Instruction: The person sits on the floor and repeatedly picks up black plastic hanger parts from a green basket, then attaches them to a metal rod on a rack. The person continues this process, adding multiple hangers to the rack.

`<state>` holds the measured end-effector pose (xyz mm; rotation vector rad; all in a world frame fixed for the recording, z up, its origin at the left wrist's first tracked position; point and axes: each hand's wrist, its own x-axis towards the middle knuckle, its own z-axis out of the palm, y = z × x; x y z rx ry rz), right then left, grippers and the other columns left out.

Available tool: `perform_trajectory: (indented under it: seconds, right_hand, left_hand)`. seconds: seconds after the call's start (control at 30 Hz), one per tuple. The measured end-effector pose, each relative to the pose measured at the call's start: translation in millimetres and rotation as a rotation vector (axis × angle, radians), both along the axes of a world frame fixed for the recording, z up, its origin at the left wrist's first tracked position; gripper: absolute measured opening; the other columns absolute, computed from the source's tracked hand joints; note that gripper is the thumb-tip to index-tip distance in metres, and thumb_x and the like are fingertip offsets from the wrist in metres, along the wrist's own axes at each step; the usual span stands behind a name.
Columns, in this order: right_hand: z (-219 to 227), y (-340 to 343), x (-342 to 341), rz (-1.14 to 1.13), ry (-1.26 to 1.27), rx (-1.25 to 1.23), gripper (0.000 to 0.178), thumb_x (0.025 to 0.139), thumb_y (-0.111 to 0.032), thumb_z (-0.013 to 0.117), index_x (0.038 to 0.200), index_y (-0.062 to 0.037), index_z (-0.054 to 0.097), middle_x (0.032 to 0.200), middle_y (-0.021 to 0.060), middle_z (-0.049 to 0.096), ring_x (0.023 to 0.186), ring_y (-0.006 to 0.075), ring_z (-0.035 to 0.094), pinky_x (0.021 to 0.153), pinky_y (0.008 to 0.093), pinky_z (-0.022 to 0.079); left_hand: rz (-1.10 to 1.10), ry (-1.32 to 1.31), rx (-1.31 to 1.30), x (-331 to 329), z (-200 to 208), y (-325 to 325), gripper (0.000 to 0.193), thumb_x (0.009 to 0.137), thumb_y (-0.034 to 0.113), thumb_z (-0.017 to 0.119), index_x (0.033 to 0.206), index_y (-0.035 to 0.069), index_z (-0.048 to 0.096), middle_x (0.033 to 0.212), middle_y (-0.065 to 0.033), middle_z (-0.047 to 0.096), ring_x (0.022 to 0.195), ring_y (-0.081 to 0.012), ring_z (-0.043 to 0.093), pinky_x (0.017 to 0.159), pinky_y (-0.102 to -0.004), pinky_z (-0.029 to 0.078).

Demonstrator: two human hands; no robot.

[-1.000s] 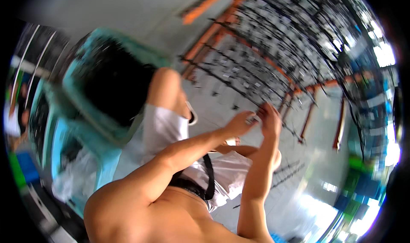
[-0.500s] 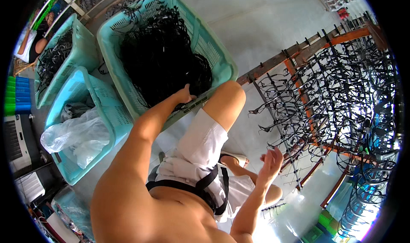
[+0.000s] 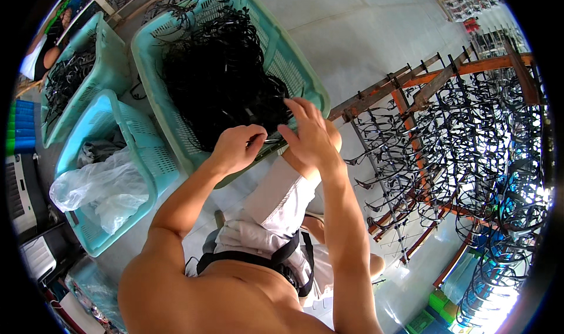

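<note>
A large turquoise basket (image 3: 296,70) stands ahead of me, heaped with a tangle of thin black pieces (image 3: 226,81) that look like eyeglass frames. Over its near rim, my left hand (image 3: 238,147) has its fingers curled in a pinch. A thin dark piece (image 3: 272,139) sticks out from that pinch toward the right; its full shape cannot be made out. Close beside it, my right hand (image 3: 310,135) reaches over the same rim with fingers and thumb apart, holding nothing that I can see.
Many similar black pieces (image 3: 458,134) hang from a rack with orange-brown bars (image 3: 411,120) on the right. At left stand a smaller turquoise basket (image 3: 158,152) with a clear plastic bag (image 3: 111,187) and another basket (image 3: 111,58) of black pieces. Part of another person (image 3: 47,58) shows at the upper left.
My right hand has come from beside the rack, up and left to the basket's near rim. My left hand has drawn back from the heap, now with a thin piece in its fingers.
</note>
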<state>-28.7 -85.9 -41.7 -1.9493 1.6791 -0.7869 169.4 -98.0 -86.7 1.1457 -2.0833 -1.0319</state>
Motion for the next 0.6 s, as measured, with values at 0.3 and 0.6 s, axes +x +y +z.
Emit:
perform_trajectory:
  seconds: [0.3,0.6]
  right_hand:
    - [1,-5,38,0.503,-0.984,0.874,0.048,0.094,-0.048,0.049,0.109,-0.0033,0.061,0.096,0.0036,0.063,0.090,0.0111,0.055,0.083,0.0263,0.044]
    - [3,6,53,0.339,-1.538,0.892,0.069,0.091,-0.065,0.034,0.111,-0.0029,0.058,0.094,0.0056,0.060,0.084,0.0173,0.057,0.079,0.0314,0.047]
  left_hand:
    - [-0.105,0.190,-0.255,49,63,5,0.010,0.089,0.006,0.055,0.089,-0.001,0.062,0.076,-0.0078,0.062,0.061,-0.0147,0.058,0.054,-0.0247,0.044]
    - [-0.030,0.255,0.194,53,84,-20,0.019,0.095,0.013,0.050,0.093,-0.003,0.061,0.074,-0.0029,0.061,0.066,-0.0084,0.058,0.061,-0.0233,0.047]
